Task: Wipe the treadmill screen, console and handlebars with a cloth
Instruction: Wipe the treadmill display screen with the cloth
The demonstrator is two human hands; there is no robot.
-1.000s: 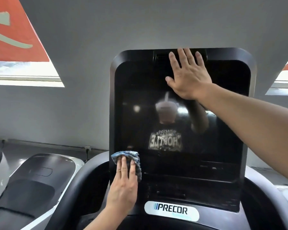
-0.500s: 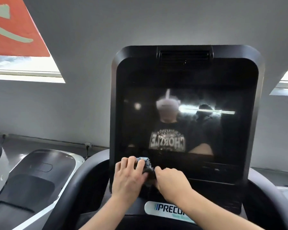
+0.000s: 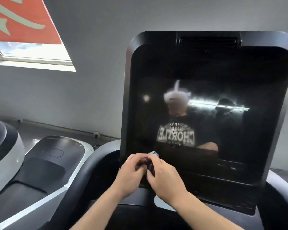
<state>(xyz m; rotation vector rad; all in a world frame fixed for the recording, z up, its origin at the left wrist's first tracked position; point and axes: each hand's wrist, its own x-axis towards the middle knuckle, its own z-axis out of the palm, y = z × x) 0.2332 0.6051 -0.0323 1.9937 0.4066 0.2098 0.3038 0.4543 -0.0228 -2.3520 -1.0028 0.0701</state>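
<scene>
Far left: red banner (image 3: 23, 19) with pale lettering, cut off by the frame edge, above a bright window strip (image 3: 35, 55). Matte grey wall (image 3: 93, 80) behind.

Lower left: neighbouring machine (image 3: 45, 165), glossy white shell with smooth black inset panels, rounded; only partly in frame. Well left of the fingers.

Grey curved handlebar (image 3: 103, 150) of the treadmill rises just left of the left hand's knuckles; smooth, satin plastic.

Left hand (image 3: 131, 173): forearm comes up from the bottom edge, back of hand to camera, fingers curled inward over a wad of cloth. Motion blur softens the fingertips.

Cloth (image 3: 153, 153): only a small blue-grey, nubbly tuft shows above the knuckles, pinched between both hands; the rest is hidden behind them. It sits at the lower left corner of the screen, against the glass.

Right hand (image 3: 165, 178): forearm enters from lower right, wrist bent, fingers curled onto the same wad, touching the left hand's fingers. Exact grip unclear through blur.

Treadmill screen (image 3: 223, 77): tall, glossy black, rounded corners, tilted back, above and right of the fingers. It mirrors a person in a dark printed T-shirt and a streak of light. Slotted vent (image 3: 208, 41) at the top edge. Console (image 3: 231, 193) base below the hands, dark, partly covered by the right wrist.
</scene>
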